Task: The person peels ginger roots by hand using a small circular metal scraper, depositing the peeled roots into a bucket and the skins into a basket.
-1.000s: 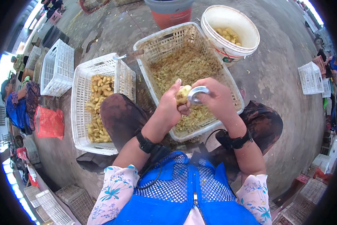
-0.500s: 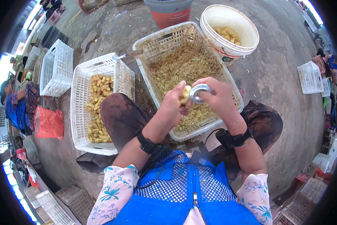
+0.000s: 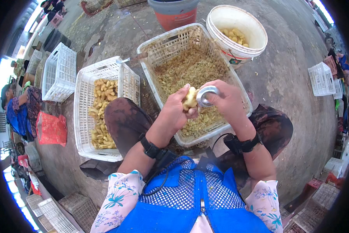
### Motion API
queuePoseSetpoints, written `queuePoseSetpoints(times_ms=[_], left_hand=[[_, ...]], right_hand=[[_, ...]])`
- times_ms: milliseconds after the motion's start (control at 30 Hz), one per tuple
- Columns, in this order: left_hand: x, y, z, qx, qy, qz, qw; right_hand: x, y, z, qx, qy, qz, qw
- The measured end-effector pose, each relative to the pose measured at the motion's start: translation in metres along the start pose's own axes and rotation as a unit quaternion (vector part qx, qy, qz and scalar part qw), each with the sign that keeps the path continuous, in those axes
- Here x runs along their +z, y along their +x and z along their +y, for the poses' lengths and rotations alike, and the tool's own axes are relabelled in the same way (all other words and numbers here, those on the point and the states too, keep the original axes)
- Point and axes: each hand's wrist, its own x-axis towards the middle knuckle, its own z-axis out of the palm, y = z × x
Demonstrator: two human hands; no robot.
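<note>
My left hand (image 3: 176, 108) grips a pale yellow piece of ginger (image 3: 190, 98) between thumb and fingers. Closed round a ring-shaped metal scraper (image 3: 208, 93), my right hand (image 3: 228, 99) holds it close against the ginger's right side. Whether its edge touches the ginger is hard to make out. Both hands are above a white plastic crate (image 3: 205, 136) that holds a thick layer of brown and yellowish peelings (image 3: 192, 68). To the left, a second white crate (image 3: 81, 128) contains many unpeeled-looking ginger pieces (image 3: 102, 128).
A white bucket (image 3: 256, 39) with yellow ginger pieces stands beyond the peelings crate, beside a red bucket with a grey rim (image 3: 176, 17). A knife-like tool (image 3: 133, 57) lies across the crate rims. At left are another white crate (image 3: 60, 72), a red bag (image 3: 51, 128) and a seated person (image 3: 19, 108).
The ginger has turned in my left hand and shows more of its knobby, pale face. My right hand keeps the metal scraper beside it, nearly in place.
</note>
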Motion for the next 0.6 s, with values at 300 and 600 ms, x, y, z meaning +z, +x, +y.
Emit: queuePoseSetpoints(times_ms=[300, 600], left_hand=[[-0.007, 0.003, -0.004, 0.046, 0.089, -0.003, 0.995], [0.003, 0.002, -0.004, 0.055, 0.095, 0.031, 0.993]], right_hand=[[-0.008, 0.002, 0.007, -0.005, -0.173, -0.023, 0.985], [0.002, -0.002, 0.0, -0.13, -0.105, 0.005, 0.986]])
